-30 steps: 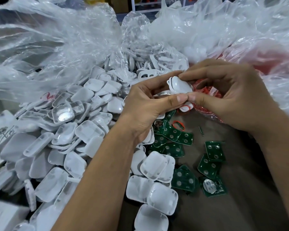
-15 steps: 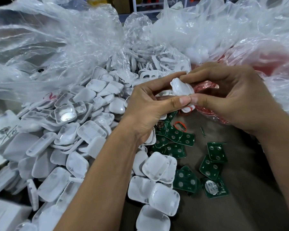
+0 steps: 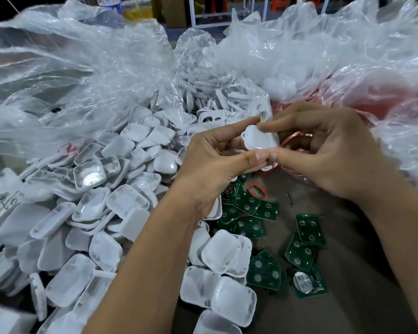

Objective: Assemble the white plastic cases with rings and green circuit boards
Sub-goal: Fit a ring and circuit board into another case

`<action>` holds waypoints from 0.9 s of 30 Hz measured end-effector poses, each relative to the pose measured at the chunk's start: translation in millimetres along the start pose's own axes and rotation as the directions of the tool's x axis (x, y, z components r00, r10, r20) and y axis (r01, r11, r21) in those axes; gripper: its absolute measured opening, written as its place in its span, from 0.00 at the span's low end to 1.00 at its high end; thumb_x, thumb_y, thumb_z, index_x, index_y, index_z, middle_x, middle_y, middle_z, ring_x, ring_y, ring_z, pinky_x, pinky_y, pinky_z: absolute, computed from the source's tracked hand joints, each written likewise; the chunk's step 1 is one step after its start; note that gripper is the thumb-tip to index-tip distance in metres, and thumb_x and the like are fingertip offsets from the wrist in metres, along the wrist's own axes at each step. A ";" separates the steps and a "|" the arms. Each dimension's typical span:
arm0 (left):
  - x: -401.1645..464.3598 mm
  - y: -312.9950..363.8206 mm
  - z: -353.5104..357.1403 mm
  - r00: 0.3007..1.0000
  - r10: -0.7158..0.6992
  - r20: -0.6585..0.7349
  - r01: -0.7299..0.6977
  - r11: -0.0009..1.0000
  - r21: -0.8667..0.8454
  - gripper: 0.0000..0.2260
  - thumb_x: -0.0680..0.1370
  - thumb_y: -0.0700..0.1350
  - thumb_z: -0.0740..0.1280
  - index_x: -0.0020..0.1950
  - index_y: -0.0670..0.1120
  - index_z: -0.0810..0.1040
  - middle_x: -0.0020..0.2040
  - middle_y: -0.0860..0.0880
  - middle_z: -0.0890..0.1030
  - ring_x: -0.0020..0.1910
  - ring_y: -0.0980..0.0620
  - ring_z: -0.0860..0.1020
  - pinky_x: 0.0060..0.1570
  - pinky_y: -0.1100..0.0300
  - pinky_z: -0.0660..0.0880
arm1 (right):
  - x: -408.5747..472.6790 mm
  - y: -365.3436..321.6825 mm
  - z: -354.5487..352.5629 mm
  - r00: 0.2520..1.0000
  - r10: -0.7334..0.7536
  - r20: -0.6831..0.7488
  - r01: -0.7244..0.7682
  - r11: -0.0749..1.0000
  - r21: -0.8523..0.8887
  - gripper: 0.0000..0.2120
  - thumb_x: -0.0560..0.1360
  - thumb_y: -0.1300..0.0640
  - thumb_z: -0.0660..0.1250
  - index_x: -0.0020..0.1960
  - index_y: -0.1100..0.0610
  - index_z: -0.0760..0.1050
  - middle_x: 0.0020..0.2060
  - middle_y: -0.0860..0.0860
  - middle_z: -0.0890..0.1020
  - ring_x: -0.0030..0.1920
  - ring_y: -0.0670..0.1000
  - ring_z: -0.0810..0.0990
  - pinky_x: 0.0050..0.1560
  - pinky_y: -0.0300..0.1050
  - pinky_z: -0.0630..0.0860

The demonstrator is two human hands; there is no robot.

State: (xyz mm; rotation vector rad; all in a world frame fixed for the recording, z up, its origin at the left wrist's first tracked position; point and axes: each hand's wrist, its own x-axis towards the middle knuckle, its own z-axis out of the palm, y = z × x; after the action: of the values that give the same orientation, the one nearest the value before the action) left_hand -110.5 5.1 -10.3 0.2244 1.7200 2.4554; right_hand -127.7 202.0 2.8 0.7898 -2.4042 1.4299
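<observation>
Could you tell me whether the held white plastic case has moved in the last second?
No: the white plastic case stays pinched between left hand and right hand, directly beyond the small loose orange ring.

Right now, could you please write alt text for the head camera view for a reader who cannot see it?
Two hands, left hand and right hand, pinch one white plastic case between them above a brown table. A heap of white cases lies left, green circuit boards lie below, clear plastic bags behind.

The white cases (image 3: 121,203) are smooth, glossy plastic. Beside them, green circuit boards (image 3: 309,229) look matt with shiny metal discs. Behind the cases, clear bags (image 3: 82,75) are crinkled, glossy film.
</observation>
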 end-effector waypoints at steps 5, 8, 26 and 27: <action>2.6 -3.0 -1.3 0.995 -0.018 -0.101 0.028 0.994 0.105 0.19 0.74 0.35 0.76 0.64 0.44 0.84 0.36 0.50 0.81 0.41 0.48 0.86 0.49 0.57 0.84 | 0.4 1.1 4.6 0.998 -0.043 -0.043 0.035 0.987 -0.158 0.16 0.70 0.57 0.81 0.57 0.54 0.87 0.52 0.46 0.86 0.51 0.47 0.86 0.52 0.53 0.84; 2.4 -3.2 -1.5 0.993 -0.003 -0.117 0.025 0.982 0.187 0.17 0.75 0.36 0.76 0.63 0.46 0.84 0.38 0.44 0.86 0.40 0.45 0.87 0.48 0.55 0.85 | 0.5 0.9 5.5 0.997 -0.054 -0.056 0.041 0.975 -0.218 0.16 0.69 0.57 0.81 0.57 0.54 0.87 0.52 0.46 0.85 0.49 0.46 0.85 0.51 0.51 0.83; 3.9 -2.4 2.9 0.975 0.036 -0.220 -0.020 0.997 0.071 0.16 0.74 0.35 0.76 0.62 0.39 0.83 0.38 0.37 0.83 0.30 0.50 0.81 0.33 0.64 0.78 | 0.0 -1.0 23.1 0.939 0.341 -0.039 -0.269 0.802 0.533 0.11 0.76 0.67 0.73 0.58 0.60 0.83 0.30 0.54 0.82 0.28 0.48 0.79 0.28 0.37 0.76; 3.9 -2.3 3.1 0.974 0.034 -0.222 -0.019 0.997 0.070 0.16 0.74 0.35 0.76 0.62 0.39 0.83 0.38 0.37 0.83 0.29 0.51 0.81 0.33 0.64 0.78 | 0.0 -1.6 23.2 0.940 0.339 -0.039 -0.268 0.804 0.530 0.11 0.76 0.67 0.73 0.58 0.60 0.83 0.31 0.54 0.82 0.29 0.49 0.79 0.28 0.37 0.76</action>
State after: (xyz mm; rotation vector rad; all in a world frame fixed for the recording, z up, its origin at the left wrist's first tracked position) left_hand -113.6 9.5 -11.3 -0.0242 1.9008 2.5270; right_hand -125.2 181.3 -7.5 0.3835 -2.1251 2.2415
